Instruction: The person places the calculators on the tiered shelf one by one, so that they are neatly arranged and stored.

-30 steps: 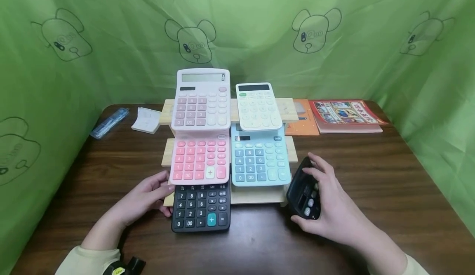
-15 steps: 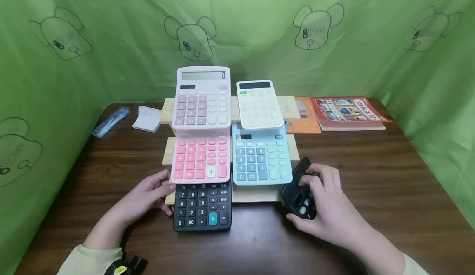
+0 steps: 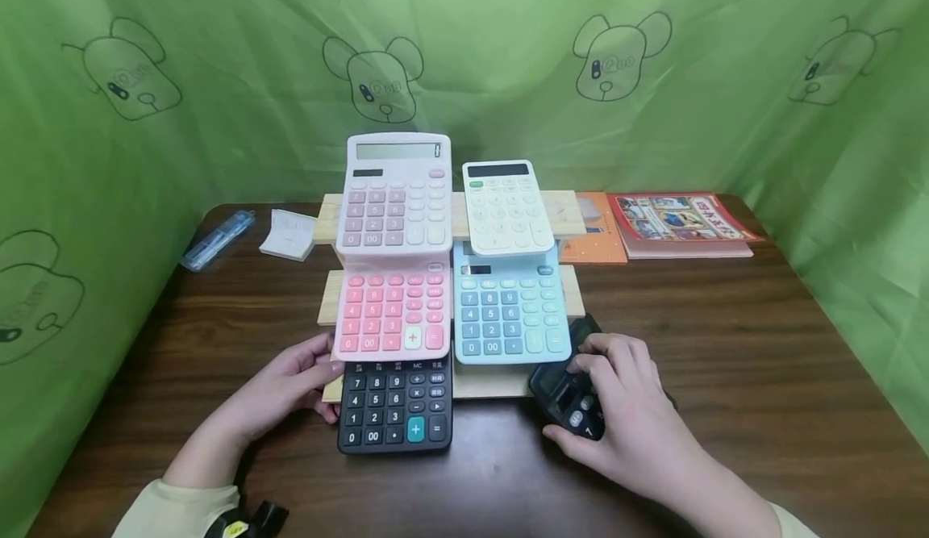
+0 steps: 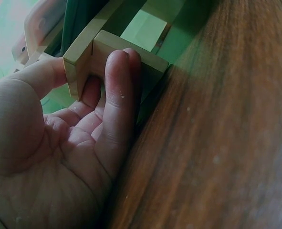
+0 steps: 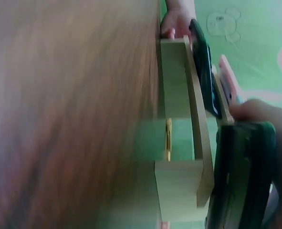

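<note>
My left hand (image 3: 286,385) grips the left end of the wooden rack (image 3: 501,381) at its lowest shelf; in the left wrist view its thumb and fingers close around the pale wood end (image 4: 78,67). On the rack's left side stand a white calculator with mauve keys (image 3: 395,191), a pink calculator (image 3: 392,312) and a black calculator (image 3: 395,409). To their right are a small white calculator (image 3: 508,207) and a blue calculator (image 3: 513,304). Beside the lowest shelf's right end, my right hand (image 3: 627,421) holds a tilted black device with pale oval buttons (image 3: 566,401), partly covered by the fingers.
A blue clear pack (image 3: 218,239) and white paper pad (image 3: 288,235) lie at the back left of the brown table (image 3: 493,490). An orange booklet (image 3: 602,248) and red illustrated book (image 3: 678,219) lie at the back right. Green cloth (image 3: 479,78) surrounds the table.
My right hand has brought the black device leftward and slightly nearer me, closer to the lowest shelf. My left hand stays on the rack, and the calculators stand as before.
</note>
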A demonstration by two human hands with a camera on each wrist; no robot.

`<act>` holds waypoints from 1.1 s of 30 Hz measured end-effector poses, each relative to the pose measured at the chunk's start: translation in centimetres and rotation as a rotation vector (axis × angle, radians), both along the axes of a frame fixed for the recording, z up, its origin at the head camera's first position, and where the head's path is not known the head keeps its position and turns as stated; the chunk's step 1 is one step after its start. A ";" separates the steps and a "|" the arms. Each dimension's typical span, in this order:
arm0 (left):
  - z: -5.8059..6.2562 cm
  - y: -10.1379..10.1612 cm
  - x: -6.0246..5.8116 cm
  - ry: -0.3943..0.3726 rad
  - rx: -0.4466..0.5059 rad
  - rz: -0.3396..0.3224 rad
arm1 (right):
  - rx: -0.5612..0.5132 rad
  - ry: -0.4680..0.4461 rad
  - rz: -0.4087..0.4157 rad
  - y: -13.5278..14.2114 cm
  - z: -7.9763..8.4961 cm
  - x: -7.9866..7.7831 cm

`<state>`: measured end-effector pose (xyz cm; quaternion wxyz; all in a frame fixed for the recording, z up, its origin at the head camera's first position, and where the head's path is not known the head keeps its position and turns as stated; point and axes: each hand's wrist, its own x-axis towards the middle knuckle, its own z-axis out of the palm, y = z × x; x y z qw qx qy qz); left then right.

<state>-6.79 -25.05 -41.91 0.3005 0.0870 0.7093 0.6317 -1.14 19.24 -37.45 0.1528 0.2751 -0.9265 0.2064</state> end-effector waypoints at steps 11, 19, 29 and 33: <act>0.0 0.2 0.0 0.006 0.012 -0.001 | 0.118 -0.083 0.027 -0.3 0.6 1.8; 0.0 0.1 0.2 -0.014 -0.014 0.007 | 0.190 -0.180 0.067 -0.4 0.5 2.6; -0.3 0.0 0.3 -0.011 -0.004 0.010 | 0.344 -0.281 0.103 -1.0 0.4 2.8; -0.2 0.1 0.2 -0.006 -0.004 0.016 | 0.342 -0.302 0.127 -1.3 0.8 2.6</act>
